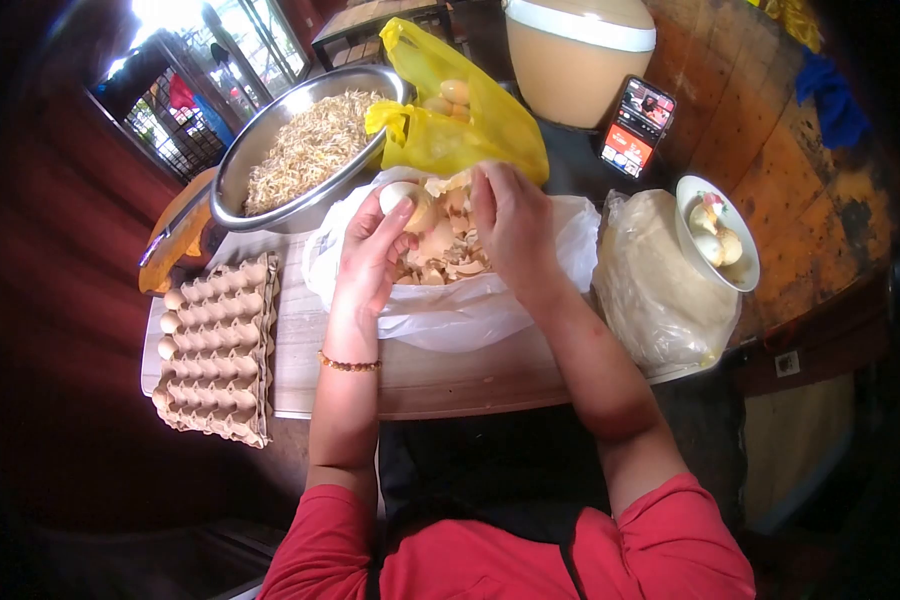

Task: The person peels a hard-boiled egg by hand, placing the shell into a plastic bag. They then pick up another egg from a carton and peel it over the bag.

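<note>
My left hand [368, 250] is closed around an egg [398, 196], whose upper part looks pale and smooth while its lower side is browner. My right hand [518, 225] is beside it with the fingertips pinched together; a piece of shell shows near them, but I cannot make out whether they grip it. Under both hands lies a heap of broken eggshells [440, 268] in a spread white plastic bag [460, 325] on the table. Behind it stands a yellow plastic bag [470, 140] with several brown eggs [454, 95] inside.
A cardboard egg tray [220, 345] with several eggs along its left edge sits at left. A metal basin [315, 195] of straw-like husks is behind it. At right are a clear plastic bag of pale material [660, 285], a bowl [688, 225] holding eggs, a phone [635, 125] and a large tub [575, 75].
</note>
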The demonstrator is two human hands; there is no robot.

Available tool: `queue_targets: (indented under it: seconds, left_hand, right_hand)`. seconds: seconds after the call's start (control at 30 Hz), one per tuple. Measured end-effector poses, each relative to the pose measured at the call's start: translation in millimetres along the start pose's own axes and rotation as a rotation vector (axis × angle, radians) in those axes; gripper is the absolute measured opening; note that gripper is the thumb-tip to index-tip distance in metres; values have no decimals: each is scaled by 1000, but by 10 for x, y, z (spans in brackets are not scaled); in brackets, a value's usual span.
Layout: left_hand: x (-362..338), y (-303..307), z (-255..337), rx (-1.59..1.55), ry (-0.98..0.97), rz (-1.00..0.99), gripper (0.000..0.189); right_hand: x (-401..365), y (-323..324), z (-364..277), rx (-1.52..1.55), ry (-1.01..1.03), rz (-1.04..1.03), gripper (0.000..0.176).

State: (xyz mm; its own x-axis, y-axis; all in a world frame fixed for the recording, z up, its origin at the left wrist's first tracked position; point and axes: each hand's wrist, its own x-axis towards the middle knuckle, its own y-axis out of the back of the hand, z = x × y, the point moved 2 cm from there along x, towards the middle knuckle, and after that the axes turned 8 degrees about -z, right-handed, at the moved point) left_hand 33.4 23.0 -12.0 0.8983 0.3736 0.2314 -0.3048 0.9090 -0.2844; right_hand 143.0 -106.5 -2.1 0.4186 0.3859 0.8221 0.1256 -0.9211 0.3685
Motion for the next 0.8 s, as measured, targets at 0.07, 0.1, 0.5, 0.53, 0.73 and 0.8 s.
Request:
queue_targets:
  seconds: [0.07, 0.1, 0.5, 0.53, 0.73, 0.8]
  left_hand:
    - [2, -14, 23, -9, -52, 55, 30]
    - [7, -8, 19, -9, -51, 56, 30]
    - [8, 78, 46, -80, -84, 76, 26]
    - [9, 75, 48, -106, -83, 69, 27]
    - [23, 140, 65, -220, -114, 6, 34]
    - [22, 122, 88, -267, -127, -18, 35]
  right_hand:
    - [3, 7, 0, 11, 1, 4, 7]
    - [7, 14, 1, 13, -11, 4, 7]
    - [40, 60, 99, -32, -36, 45, 6]
    - [40, 60, 110, -39, -51, 46, 6]
    - [57, 114, 175, -89, -190, -42, 9]
    - [37, 66, 220, -135, -162, -118, 11]
